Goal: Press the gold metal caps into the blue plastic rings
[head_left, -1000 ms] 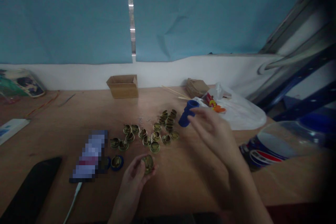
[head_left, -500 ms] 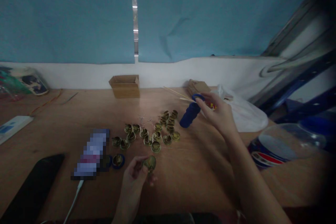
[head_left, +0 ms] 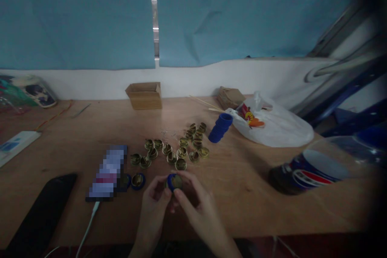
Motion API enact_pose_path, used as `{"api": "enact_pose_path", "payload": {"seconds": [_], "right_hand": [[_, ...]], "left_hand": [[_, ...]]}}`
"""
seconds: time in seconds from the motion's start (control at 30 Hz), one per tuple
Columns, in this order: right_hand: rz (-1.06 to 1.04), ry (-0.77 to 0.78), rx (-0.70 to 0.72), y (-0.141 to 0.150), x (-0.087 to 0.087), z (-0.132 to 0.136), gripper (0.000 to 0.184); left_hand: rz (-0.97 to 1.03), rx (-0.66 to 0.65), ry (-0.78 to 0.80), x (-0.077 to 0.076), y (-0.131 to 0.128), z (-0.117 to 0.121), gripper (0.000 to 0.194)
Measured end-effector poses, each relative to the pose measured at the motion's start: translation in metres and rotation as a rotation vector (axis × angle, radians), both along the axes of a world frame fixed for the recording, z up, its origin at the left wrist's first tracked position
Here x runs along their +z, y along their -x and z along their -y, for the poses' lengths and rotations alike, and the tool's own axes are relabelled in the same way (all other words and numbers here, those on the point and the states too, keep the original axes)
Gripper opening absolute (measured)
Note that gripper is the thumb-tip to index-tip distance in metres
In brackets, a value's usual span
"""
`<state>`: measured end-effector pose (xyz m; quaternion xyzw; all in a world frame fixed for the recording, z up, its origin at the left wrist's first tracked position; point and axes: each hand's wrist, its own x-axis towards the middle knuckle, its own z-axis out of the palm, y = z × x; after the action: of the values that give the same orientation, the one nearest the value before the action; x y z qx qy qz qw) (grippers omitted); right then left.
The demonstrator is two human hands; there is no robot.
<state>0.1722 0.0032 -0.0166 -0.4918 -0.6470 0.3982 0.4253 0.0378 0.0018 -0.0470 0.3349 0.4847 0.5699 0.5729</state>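
- One round brass-coloured piece, dull and greenish, is held above the near part of the table, with a blue ring against it; fit unclear, fingers covering part.
- Left hand: closed, thumb and fingers gripping the piece.
- Right hand: closed, thumb and fingers pinching the blue ring and piece.
- Clock positions are taken from the held piece.
- Loose brass pieces: 17 counted, open-topped, spread from 10 to 1 o'clock, several touching.
- Blue-rimmed pieces: 2, at 9 o'clock, one partly obscured beside the phone.
- Stack of blue rings: 1, leaning, at 1 to 2 o'clock; ring count indistinct.
- Open cardboard box: 1, at 11 o'clock.
- White plastic bag: 1, at 2 o'clock.
- Printed cup: 1, at 3 o'clock.
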Motion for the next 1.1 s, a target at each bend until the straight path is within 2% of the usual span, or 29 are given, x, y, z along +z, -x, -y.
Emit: {"api": "enact_pose_path", "payload": {"seconds": [0.17, 0.37, 0.5, 0.6, 0.7, 0.77, 0.9, 0.97, 1.1], "right_hand": [[0.128, -0.066, 0.067, -0.010, 0.003, -0.001, 0.041], [0.254, -0.175, 0.077, -0.015, -0.011, 0.000, 0.050], [0.322, -0.204, 0.107, -0.018, -0.012, -0.001, 0.052], [0.289, -0.161, 0.144, -0.021, -0.007, -0.002, 0.052], [0.185, -0.101, 0.169, -0.023, -0.004, -0.002, 0.051], [0.090, -0.063, 0.109, -0.023, -0.006, -0.002, 0.046], [-0.024, -0.017, -0.035, -0.020, -0.009, -0.002, 0.025], [-0.031, 0.016, -0.028, -0.018, -0.009, -0.002, 0.020], [-0.048, 0.076, 0.014, -0.016, -0.006, -0.001, 0.020]], "left_hand": [[-0.031, -0.029, 0.002, 0.002, 0.002, 0.001, 0.036], [-0.140, -0.132, 0.001, 0.011, 0.002, 0.001, 0.040], [-0.172, -0.145, -0.020, 0.005, 0.003, 0.006, 0.036], [-0.112, -0.116, -0.007, 0.000, 0.002, 0.008, 0.036], [-0.019, -0.090, 0.019, 0.002, -0.002, 0.007, 0.036], [0.006, -0.077, 0.025, 0.006, -0.005, 0.006, 0.037], [-0.021, -0.090, 0.002, 0.010, -0.006, 0.004, 0.038], [-0.027, -0.096, -0.001, 0.009, -0.006, 0.005, 0.037], [0.016, -0.123, 0.019, 0.007, -0.004, 0.006, 0.034]]}}
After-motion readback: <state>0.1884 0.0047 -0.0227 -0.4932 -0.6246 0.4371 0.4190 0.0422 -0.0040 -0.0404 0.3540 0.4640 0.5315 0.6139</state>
